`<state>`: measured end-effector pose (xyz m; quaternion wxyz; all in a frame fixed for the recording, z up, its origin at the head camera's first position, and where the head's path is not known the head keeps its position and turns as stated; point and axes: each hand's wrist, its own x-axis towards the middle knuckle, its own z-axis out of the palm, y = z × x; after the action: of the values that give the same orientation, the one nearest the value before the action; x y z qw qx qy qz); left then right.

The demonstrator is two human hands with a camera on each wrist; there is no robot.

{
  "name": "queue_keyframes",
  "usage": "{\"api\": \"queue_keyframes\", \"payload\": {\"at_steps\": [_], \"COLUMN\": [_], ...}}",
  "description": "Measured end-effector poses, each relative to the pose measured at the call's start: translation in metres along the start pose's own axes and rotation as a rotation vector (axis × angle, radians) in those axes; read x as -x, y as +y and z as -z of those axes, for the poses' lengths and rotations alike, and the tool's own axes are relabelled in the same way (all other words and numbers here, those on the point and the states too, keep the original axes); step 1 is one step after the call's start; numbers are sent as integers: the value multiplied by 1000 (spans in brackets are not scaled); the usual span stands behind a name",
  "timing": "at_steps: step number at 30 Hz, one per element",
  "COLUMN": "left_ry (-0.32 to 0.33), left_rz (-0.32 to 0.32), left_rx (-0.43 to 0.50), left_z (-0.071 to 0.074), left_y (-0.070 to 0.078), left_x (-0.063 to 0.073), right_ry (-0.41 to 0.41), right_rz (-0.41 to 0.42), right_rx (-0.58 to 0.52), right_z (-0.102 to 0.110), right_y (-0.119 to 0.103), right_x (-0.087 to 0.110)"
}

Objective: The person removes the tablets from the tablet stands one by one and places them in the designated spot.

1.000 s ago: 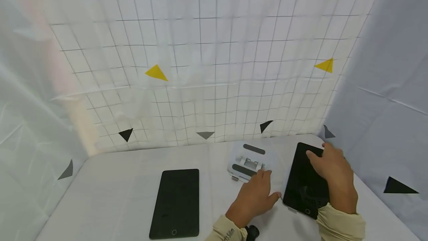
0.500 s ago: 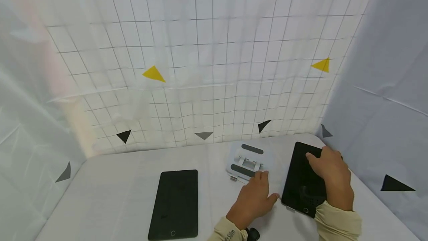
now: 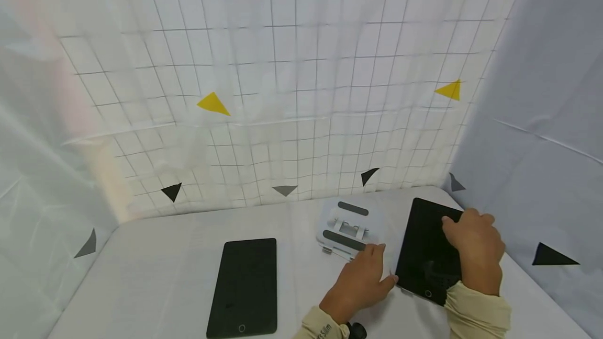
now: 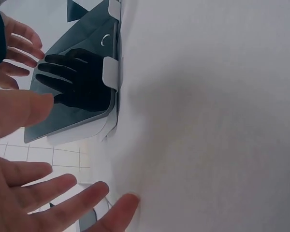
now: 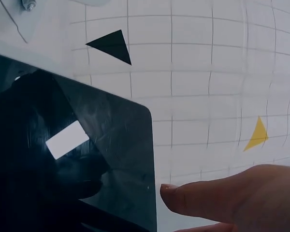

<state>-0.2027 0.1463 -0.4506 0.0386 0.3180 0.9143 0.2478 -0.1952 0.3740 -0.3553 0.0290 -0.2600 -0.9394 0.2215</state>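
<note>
A black tablet (image 3: 426, 255) stands tilted on a holder at the right; its white clips (image 4: 110, 72) catch the lower edge in the left wrist view. My right hand (image 3: 478, 245) is by the tablet's right side, and in the right wrist view its thumb (image 5: 198, 197) lies just beside the edge, apart from it. Left of that tablet, my left hand (image 3: 360, 279) hovers low over the table with fingers extended, holding nothing. Just beyond its fingertips lies a folded white stand (image 3: 348, 228) with dark grey pads. Another black tablet (image 3: 246, 286) lies flat to the left.
A white cloth covers the table (image 3: 155, 271). Behind it hangs a white gridded sheet (image 3: 301, 82) with yellow and dark triangles, and a grey-white sheet (image 3: 537, 135) closes the right side. A small black round object (image 3: 357, 330) shows at my left wrist.
My right hand has shifted slightly right, its thumb drawing back towards the tablet's edge. The left hand stays nearly in place. The head view has turned a little.
</note>
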Motion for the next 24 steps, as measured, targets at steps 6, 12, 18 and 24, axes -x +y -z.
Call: {"api": "queue_keyframes", "payload": {"at_steps": [6, 12, 18, 24], "left_ry": [7, -15, -51, -72], "left_rz": [-14, -25, -33, -30], "left_rx": [-4, 4, -23, -41], "left_z": [-4, -9, -15, -15], "left_y": [-1, 4, 11, 17], "left_x": [-1, -2, -4, -5], "right_ry": [33, 15, -6, -18], "right_rz": [-19, -26, -35, -34], "right_rx": [-26, -24, -12, -5], "right_z": [1, 2, 3, 4], "right_y": [8, 14, 16, 18], "right_x": [-1, -2, -2, -2]}}
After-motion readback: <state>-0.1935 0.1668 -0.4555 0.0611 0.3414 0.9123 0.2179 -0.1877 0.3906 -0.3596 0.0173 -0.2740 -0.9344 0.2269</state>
